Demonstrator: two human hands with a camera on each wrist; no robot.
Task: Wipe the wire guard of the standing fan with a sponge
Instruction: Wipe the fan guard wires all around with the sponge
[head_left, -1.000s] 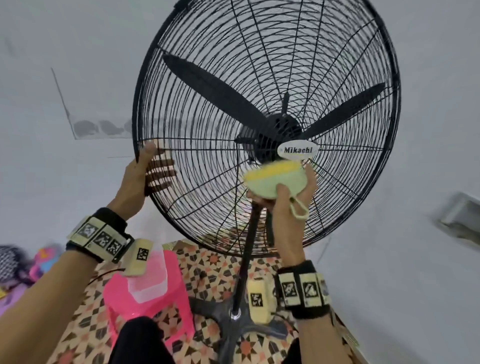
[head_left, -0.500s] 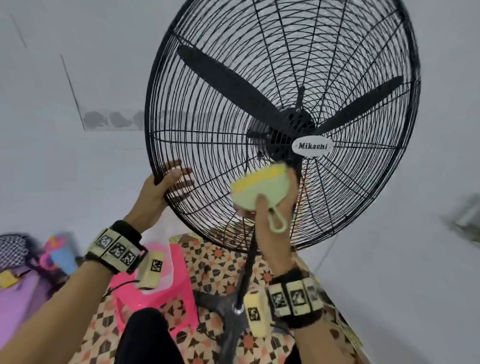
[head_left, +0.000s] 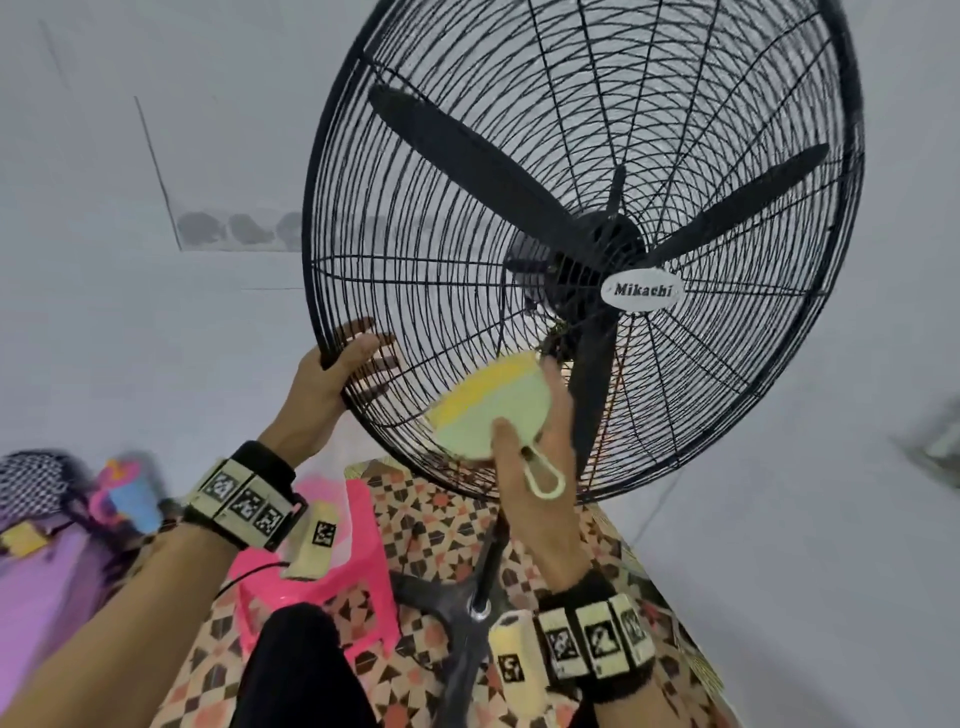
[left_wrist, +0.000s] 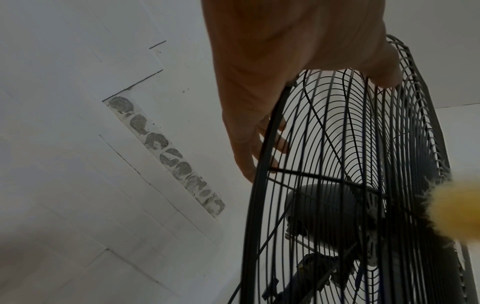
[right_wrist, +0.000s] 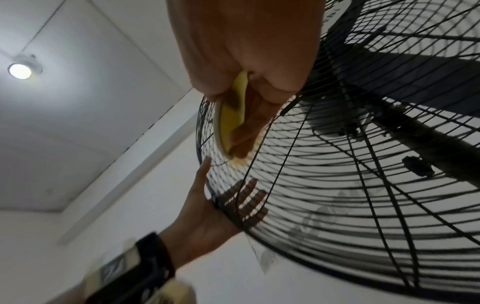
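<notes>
Since the earlier frame, the right hand (head_left: 524, 457), gripping the sponge (head_left: 491, 405), has moved down-left across the wire guard (head_left: 426, 291); wiping now covers its lower section. Left hand (head_left: 324, 387) clasps the rim, steadying it.

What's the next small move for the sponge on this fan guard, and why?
Probably sweep the yellow-and-green handled sponge onward along the black wire guard toward its lower rim. The right hand holds it against the lower-left wires, and the left hand steadies the rim beside it, so that stretch is braced for wiping.
</notes>
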